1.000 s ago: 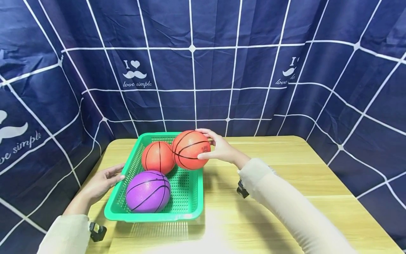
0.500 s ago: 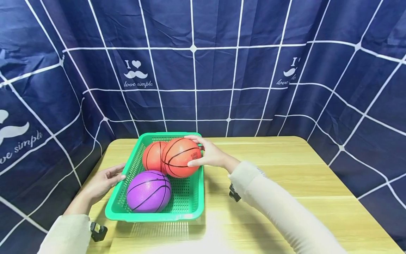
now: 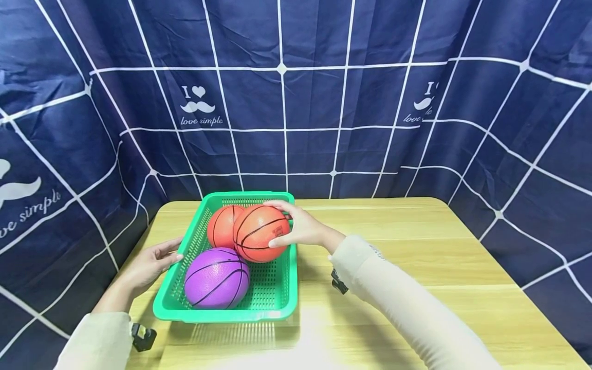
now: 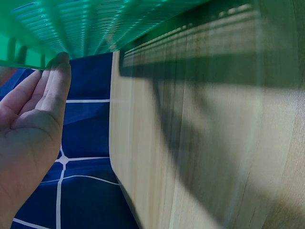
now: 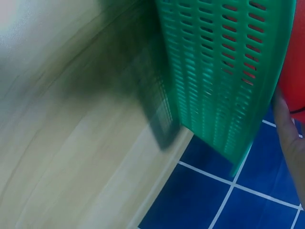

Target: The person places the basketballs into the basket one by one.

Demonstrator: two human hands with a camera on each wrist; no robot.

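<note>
A green plastic basket [image 3: 225, 316] holds a purple basketball [image 3: 216, 280] at its near left and an orange basketball [image 3: 222, 226] behind that. My right hand [image 3: 302, 226] grips a second orange basketball [image 3: 260, 236], thumb on the near side and fingers over the far side. This ball sits inside the basket's right rim and overlaps the other two. My left hand [image 3: 150, 264] touches the basket's left side with nearly straight fingers, the tips at the rim; the left wrist view shows those fingers [image 4: 55, 88] against the slatted wall.
The basket stands on the left part of a light wooden table [image 3: 407, 272], whose surface extends to the right. A dark blue curtain [image 3: 314, 108] with white lines surrounds the table's back and sides.
My right hand has carried its orange basketball left and lower, from over the right rim into the basket beside the others. The left hand has stayed at the rim.
</note>
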